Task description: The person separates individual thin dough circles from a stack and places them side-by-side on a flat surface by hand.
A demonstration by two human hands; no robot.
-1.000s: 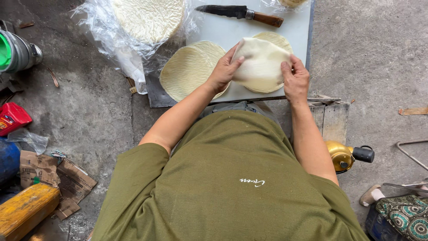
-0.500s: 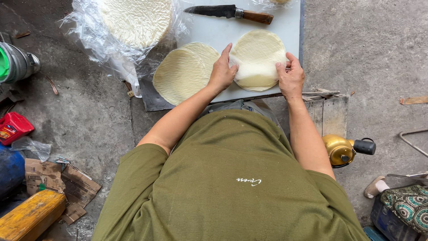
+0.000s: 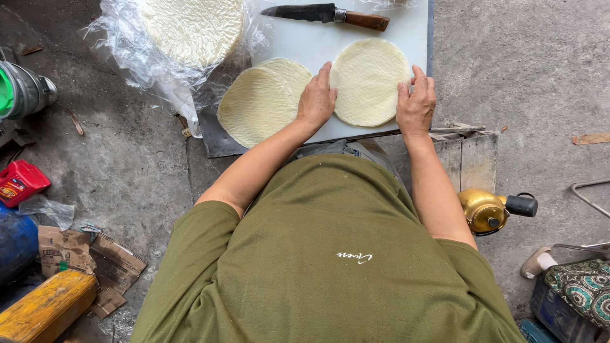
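A pale round wrapper sheet [image 3: 370,79] lies flat on a white cutting board [image 3: 305,44]. My left hand [image 3: 316,98] rests on the sheet's left edge, and my right hand [image 3: 417,101] rests on its right edge, fingers spread and flat. Left of that sheet, a small stack of the same round sheets [image 3: 260,101] overhangs the board's near-left corner. A knife with a dark blade and wooden handle [image 3: 327,14] lies at the board's far edge.
A larger stack of round sheets in clear plastic [image 3: 190,28] sits at the far left on the concrete floor. A golden kettle [image 3: 486,211] stands by my right elbow. A metal pot [image 3: 22,92], red container [image 3: 19,181] and cardboard scraps [image 3: 82,260] lie left.
The sheet was lifted and folded between both hands a second ago; it now lies spread flat on the board with both hands pressed on its edges.
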